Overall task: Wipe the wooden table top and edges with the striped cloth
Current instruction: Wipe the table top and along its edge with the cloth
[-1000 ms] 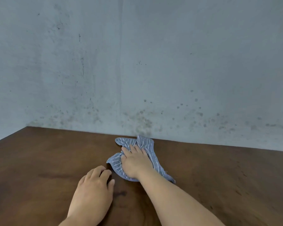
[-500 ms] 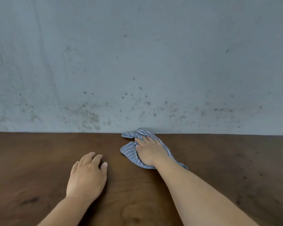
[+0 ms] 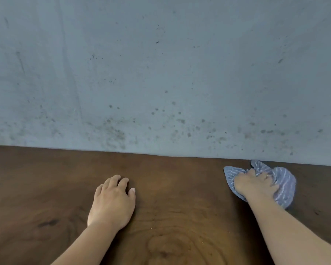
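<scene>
right hand (image 3: 255,183) pressed down on the striped cloth (image 3: 283,185), fingers curled into the bunched fabric | cloth sits under that hand, right by the wall (image 3: 161,73) | left hand (image 3: 112,202) well off to the side, holding nothing, palm down on the bare wooden table (image 3: 180,217), fingers loosely bent

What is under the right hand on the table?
Under the right hand lies the bunched striped cloth, pressed on the wooden table near the wall. The wood beneath the cloth is covered, so its state cannot be seen.
</scene>
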